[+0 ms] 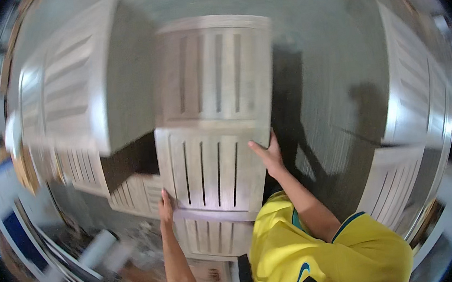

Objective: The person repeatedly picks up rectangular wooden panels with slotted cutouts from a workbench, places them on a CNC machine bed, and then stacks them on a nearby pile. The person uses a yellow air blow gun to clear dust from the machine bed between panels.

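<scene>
A pale slatted wooden panel [210, 167] with several long dark slots lies in front of me, between my two hands. My left hand [165, 207] grips its left edge low down, with the fingers partly hidden. On the opposite edge, my right hand [272, 155] has its thumb over the face and its other fingers round the side. Beyond it is a similar slatted panel [211, 69], slightly blurred. Closer to my body, another slatted panel [219, 235] shows from under the near edge of the held one.
A tall stack of slatted panels [71, 85] stands at the left, with lower slatted pieces [139, 195] beside it. More slatted panels [413, 74] are piled at the right. Clutter and a white roll [99, 248] lie at the lower left. The floor [332, 60] is grey.
</scene>
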Available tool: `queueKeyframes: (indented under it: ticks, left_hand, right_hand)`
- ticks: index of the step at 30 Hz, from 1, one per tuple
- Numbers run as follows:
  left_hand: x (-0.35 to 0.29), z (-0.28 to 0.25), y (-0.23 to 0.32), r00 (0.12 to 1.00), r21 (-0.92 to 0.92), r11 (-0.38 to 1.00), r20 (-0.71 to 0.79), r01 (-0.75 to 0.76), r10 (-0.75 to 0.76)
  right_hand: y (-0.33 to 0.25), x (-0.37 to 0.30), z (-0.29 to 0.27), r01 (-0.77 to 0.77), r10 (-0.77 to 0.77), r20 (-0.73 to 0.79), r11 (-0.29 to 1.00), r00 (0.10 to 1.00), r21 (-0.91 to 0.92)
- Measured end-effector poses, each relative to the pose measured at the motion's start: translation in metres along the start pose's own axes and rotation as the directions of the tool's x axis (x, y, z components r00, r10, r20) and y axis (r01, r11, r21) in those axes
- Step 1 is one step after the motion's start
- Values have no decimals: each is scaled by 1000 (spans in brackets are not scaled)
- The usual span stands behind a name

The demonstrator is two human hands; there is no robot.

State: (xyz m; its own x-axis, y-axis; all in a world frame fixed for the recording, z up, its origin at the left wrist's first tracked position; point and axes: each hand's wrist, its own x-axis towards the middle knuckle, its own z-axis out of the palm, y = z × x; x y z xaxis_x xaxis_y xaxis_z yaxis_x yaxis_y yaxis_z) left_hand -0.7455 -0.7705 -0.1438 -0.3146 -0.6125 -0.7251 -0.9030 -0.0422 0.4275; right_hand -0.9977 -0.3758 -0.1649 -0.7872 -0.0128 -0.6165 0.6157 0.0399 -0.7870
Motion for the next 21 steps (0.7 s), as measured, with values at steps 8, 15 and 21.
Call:
queueKeyframes:
  ticks: [8,15,21]
  left_hand:
    - [59,26,105,968,227,941,37,-250,248]
    - [76,48,161,984,127,976,34,-178,175]
    - [103,39,139,984,93,982,-40,-167,171]
  right_hand:
    - [10,-11,3,44,-59,-90,987,994,-157]
    - [16,-11,-1,-54,34,-53,897,998,-439]
    - [17,-10,-8,33,-23,34,947,999,-320]
